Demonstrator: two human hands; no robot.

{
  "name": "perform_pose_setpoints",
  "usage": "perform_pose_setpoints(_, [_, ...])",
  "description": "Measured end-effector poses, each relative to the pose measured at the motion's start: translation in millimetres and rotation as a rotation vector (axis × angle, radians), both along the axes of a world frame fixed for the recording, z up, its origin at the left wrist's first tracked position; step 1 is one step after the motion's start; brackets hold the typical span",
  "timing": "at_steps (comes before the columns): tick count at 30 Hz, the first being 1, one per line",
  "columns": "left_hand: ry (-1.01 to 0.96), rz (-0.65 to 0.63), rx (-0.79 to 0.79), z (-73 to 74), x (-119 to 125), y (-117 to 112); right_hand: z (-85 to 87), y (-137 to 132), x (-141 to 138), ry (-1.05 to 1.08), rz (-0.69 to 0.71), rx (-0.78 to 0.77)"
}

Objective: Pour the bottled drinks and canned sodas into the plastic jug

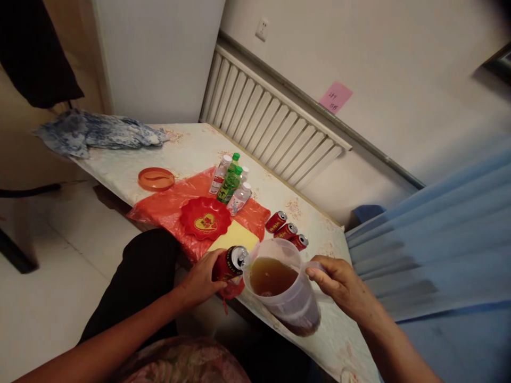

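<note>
My left hand is wrapped round a red and black drink can, whose opened top is beside the rim of a clear plastic pitcher. Brown liquid partly fills the pitcher. My right hand grips the pitcher's handle at its right side and holds it tilted. Whether any liquid passes between can and pitcher, I cannot tell. Behind the pitcher, 3 red cans stand in a row on the table. A red scalloped plate and a yellow sheet lie beyond my left hand.
Several bottles with green or white caps stand on a red plastic bag. An orange lid and a bunched blue-and-white cloth lie farther left on the table. A white radiator runs behind; a blue curtain hangs right.
</note>
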State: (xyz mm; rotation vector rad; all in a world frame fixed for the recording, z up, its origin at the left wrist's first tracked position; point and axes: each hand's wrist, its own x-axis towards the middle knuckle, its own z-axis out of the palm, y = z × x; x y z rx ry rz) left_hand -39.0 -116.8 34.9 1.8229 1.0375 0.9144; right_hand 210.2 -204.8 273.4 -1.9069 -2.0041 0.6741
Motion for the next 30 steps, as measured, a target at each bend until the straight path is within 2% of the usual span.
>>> perform_pose_setpoints(16, [-0.004, -0.015, 0.023, -7.2, 0.7, -1.6, 2.8, 1.3, -2.0, -0.048, 0.042, -0.022])
perform_pose_setpoints(30, [-0.010, -0.005, 0.011, -7.1, -0.3, -3.2, 2.4, 3.7, -3.3, -0.065, 0.067, -0.015])
